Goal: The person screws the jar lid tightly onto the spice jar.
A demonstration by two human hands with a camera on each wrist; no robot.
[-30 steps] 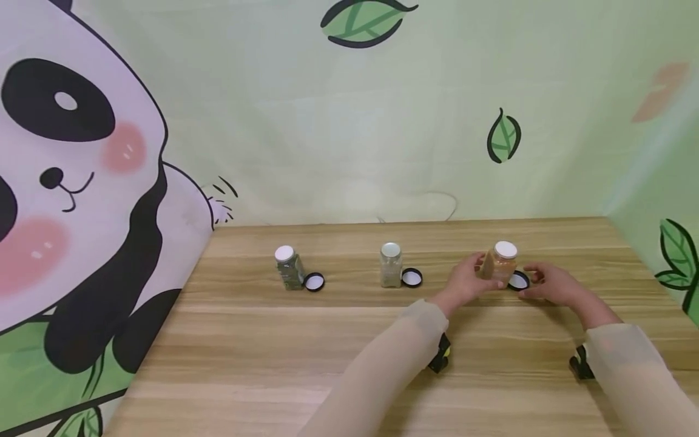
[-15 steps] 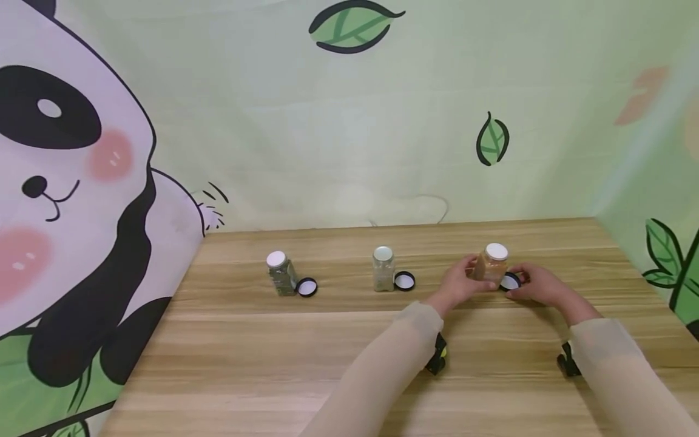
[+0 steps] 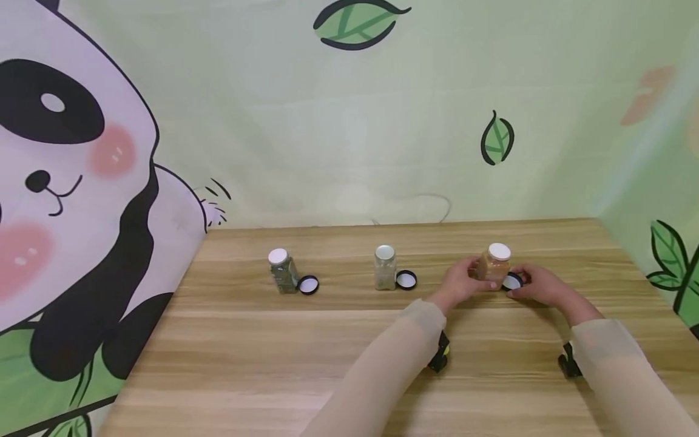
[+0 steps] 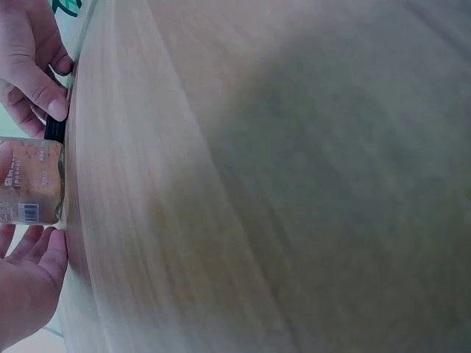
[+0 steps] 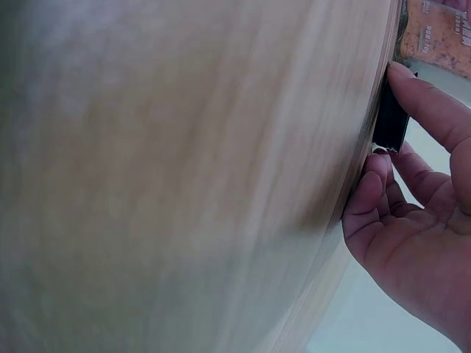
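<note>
A spice jar of orange powder (image 3: 494,271) with a white top stands upright at the right of the table, and its printed label and barcode show in the left wrist view. My left hand (image 3: 461,284) grips this jar from its left side, fingers behind and thumb across the front. Right beside the jar lies a black-rimmed lid (image 3: 512,281) with a white inside. Thumb and fingers of my right hand (image 3: 540,286) pinch the lid's rim from the right. In the right wrist view the black lid (image 5: 391,118) sits between thumb and fingers, low at the tabletop.
A jar of dark green contents (image 3: 283,273) stands at the left, with a black-rimmed lid (image 3: 308,284) beside it. In the middle stands a jar of pale contents (image 3: 384,270) with another lid (image 3: 406,280). A printed panda backdrop (image 3: 349,133) rises behind the wooden table (image 3: 246,364).
My right hand has moved slightly left, its fingers closing in on the lid's rim. My left hand stays on the orange jar. The head view has shifted a little.
</note>
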